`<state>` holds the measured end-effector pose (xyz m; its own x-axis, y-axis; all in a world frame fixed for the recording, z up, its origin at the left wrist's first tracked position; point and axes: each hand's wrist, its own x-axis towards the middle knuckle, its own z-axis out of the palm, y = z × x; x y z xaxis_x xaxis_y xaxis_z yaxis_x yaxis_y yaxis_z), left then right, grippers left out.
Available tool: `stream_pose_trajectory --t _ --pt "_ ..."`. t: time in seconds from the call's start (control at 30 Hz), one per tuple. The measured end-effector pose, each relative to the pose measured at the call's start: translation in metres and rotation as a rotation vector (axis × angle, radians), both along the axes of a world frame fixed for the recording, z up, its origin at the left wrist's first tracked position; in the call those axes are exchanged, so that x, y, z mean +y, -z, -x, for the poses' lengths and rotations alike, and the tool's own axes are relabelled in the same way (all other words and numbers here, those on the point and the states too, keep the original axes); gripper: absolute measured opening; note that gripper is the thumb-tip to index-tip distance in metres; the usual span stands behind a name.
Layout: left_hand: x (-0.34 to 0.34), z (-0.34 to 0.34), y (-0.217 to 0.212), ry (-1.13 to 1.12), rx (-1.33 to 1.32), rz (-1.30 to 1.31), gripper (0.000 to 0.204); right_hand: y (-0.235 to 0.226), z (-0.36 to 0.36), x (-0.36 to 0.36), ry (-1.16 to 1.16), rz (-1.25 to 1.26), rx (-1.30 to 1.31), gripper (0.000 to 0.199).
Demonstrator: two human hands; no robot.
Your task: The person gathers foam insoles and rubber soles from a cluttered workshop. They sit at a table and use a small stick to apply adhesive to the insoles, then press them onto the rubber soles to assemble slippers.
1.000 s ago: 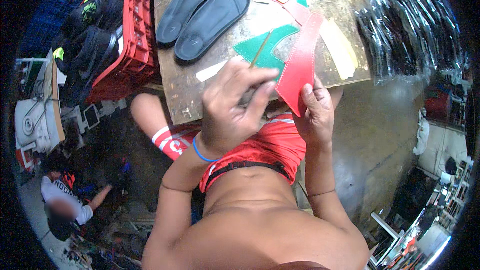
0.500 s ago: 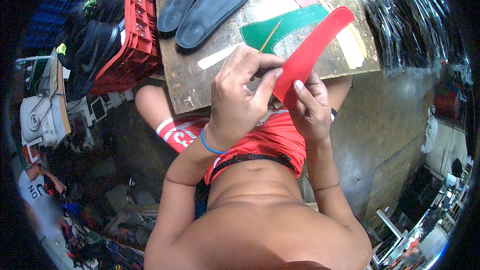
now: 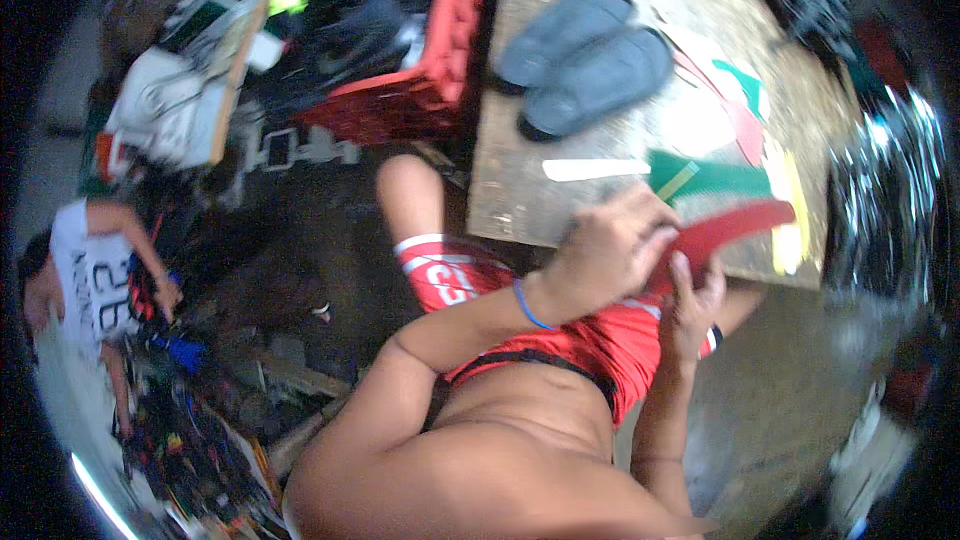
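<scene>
A curved red strap piece is pinched near its lower end in my right hand, thumb on top. Close against that same end, my left hand is closed around a thin yellowish stick, which points up and away over the table. Whether the left fingertips also touch the strap is blurred. Just beyond lies a green strap piece of similar shape, flat on the worn wooden table. A narrow white strip is to its left.
Two dark footbed soles lie farther back on the table. Pink cut pieces and yellow strips are at the right. A red crate of dark items stands left; shiny plastic packs are right. Another person is far left.
The whole view has swung, so the table and my hands now appear farther right and lower. The grips on the red strap and the stick look the same.
</scene>
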<state>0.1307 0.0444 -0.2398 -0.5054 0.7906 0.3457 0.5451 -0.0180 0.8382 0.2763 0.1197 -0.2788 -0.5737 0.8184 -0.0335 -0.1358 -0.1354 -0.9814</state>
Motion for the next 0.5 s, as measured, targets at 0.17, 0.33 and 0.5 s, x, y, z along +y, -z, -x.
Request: stream_pose_trajectory --t 0.17,0.33,0.5 --pt "-0.001 0.007 0.013 0.051 0.047 0.083 0.012 0.006 0.003 -0.003 0.047 0.055 -0.042 0.037" --pt "-0.003 0.008 0.023 0.063 0.155 0.089 0.021 0.010 0.007 -0.003 0.010 -0.027 -0.105 0.033" --pt "-0.006 0.009 0.029 0.049 0.146 0.130 0.016 0.009 0.010 0.001 0.019 -0.040 -0.233 0.032"
